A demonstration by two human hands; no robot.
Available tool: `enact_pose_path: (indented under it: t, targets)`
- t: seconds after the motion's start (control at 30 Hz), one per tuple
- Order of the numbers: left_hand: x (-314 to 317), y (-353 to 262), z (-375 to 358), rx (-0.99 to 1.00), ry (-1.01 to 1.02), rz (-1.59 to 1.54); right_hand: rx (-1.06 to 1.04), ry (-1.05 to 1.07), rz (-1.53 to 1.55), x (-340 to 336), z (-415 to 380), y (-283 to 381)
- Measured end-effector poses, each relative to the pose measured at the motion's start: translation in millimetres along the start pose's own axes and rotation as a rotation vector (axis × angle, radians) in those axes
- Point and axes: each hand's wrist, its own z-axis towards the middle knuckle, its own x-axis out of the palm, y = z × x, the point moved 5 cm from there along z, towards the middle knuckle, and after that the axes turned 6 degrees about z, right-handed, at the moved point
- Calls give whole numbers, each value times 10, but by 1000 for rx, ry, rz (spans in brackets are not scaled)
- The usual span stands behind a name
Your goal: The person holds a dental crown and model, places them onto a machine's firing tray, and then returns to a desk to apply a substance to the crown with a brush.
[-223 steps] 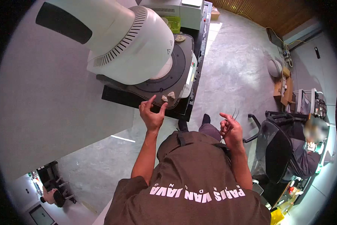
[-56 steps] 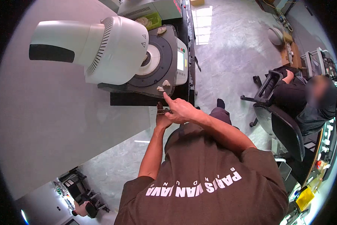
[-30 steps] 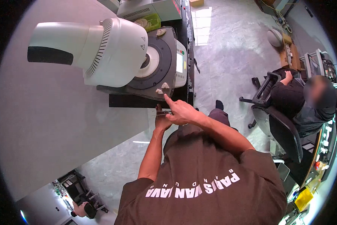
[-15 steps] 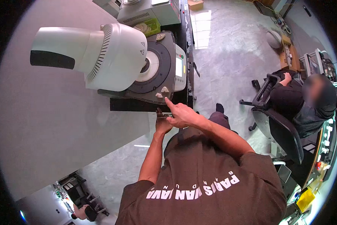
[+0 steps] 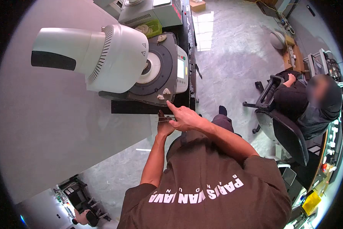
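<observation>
My right hand has its index finger stretched toward the front edge of a dark tray plate. Its other fingers are curled on a thin metal tool with two prongs, seemingly tweezers, pointing left. Just below and left, my left hand is partly covered by the tool and my right hand; its visible fingers stretch upward, apparently holding nothing. Near my fingertip lie two small whitish pieces, resembling dental models. A similar piece rests at the plate's far end. Behind stands a white furnace-like machine with a round pale platform.
A green basket of pale pieces stands beyond the machine, beside a grey boxy device. At right, another person sits on a black office chair. A large grey panel or wall borders the left.
My right fingertip has shifted slightly down and left from the whitish pieces. The tool's two prongs now show apart more clearly. The seated person stays put.
</observation>
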Motion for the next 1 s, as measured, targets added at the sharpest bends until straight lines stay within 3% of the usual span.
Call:
enact_pose_path:
  t: [0.1, 0.27, 0.37, 0.67, 1.0]
  targets:
    - [-6, -20, -9, -36, -9, 27, -12, -14, -8, 26, 4, -51]
    - [554, 460, 83, -75, 46, 25, 28, -42, 50, -38, -55, -32]
    - [523, 469, 102, -33, -33, 9, 28, -46, 77, -114, -55, -93]
    - [151, 211, -12, -187, 37, -66, 45, -199, 64, -527, -186, -208]
    - [201, 252, -18, -182, 18, -67, 29, -334, -3, -424, -154, -406]
